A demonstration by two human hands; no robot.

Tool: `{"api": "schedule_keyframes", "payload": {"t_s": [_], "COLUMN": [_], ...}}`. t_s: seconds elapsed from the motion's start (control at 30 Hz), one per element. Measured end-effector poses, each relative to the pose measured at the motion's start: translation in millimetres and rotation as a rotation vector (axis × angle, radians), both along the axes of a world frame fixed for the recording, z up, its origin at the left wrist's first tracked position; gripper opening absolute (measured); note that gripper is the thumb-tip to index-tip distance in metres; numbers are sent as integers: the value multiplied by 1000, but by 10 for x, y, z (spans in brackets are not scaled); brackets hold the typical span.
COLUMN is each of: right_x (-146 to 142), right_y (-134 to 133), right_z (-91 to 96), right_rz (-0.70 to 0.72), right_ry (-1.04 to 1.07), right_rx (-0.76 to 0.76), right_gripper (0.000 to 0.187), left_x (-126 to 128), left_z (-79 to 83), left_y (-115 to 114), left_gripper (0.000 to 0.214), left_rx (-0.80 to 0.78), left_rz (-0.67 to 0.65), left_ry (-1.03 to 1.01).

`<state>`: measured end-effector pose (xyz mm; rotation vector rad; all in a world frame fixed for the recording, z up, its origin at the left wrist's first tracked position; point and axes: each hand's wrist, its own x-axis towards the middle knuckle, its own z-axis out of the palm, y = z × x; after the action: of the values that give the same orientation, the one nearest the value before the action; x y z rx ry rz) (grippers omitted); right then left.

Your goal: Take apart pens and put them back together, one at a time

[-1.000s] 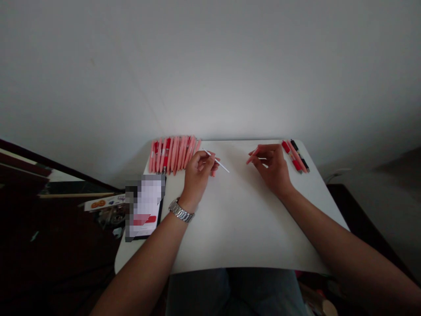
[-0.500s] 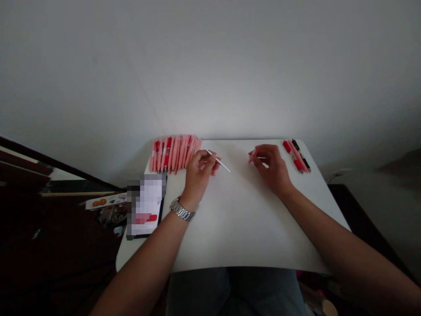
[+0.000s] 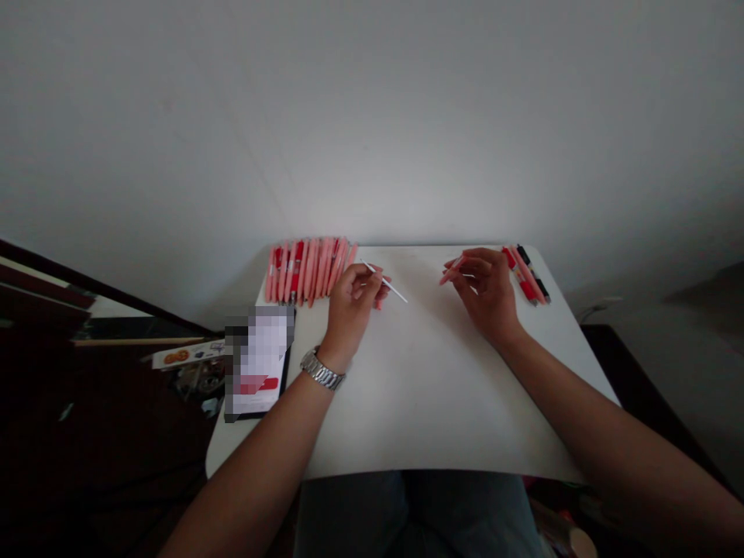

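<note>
My left hand (image 3: 351, 308) is closed in a pinch on a thin white pen refill (image 3: 396, 292), which slants down to the right from the fingertips. A small pink piece (image 3: 378, 305) shows just below those fingers; whether they hold it too I cannot tell. Over the right half of the table, my right hand (image 3: 491, 301) grips a pink pen barrel (image 3: 452, 270) between thumb and fingers, tilted with its lower end to the left. The two hands are apart. Beside the left hand lies a row of several pink and red pens (image 3: 308, 271).
The white table (image 3: 430, 403) stands against a grey wall. At its far right lie red, pink and black pens (image 3: 532, 275). A phone or tablet (image 3: 264, 364), its screen partly blurred, rests at the left edge by my watch (image 3: 323, 370).
My right hand has shifted slightly right, and the pink pen barrel in it has turned to a flatter slant. My left hand and the refill have hardly moved.
</note>
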<state>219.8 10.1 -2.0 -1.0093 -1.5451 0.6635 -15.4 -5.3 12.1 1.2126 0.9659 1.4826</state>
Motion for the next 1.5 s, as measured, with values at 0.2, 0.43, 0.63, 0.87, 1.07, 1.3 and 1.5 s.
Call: {"api": "schedule_keyframes", "payload": {"t_s": [0.2, 0.43, 0.63, 0.87, 1.07, 1.3, 1.5], "right_x": [16, -2, -6, 3, -4, -2, -19], "right_y": [5, -25, -29, -21, -4, -50, -92], "right_z": [-28, 3, 2, -11, -33, 23, 84], "right_rz": [84, 111, 44, 66, 23, 71, 54], "right_ry": [-42, -10, 15, -75, 26, -85, -322], "right_rx": [-78, -56, 28, -49, -25, 35, 125], "right_gripper": [41, 45, 44, 35, 42, 40, 27], "left_x": [2, 2, 1, 1, -2, 7, 13], "left_z": [3, 3, 16, 18, 5, 20, 35], "left_y": [-1, 0, -12, -11, -2, -8, -13], "left_gripper": [28, 28, 28, 25, 28, 27, 23], "left_rx": [-14, -7, -1, -9, -25, -9, 2], "left_rz": [2, -2, 24, 9, 22, 36, 41], "left_ry": [2, -18, -42, -30, -37, -56, -131]}}
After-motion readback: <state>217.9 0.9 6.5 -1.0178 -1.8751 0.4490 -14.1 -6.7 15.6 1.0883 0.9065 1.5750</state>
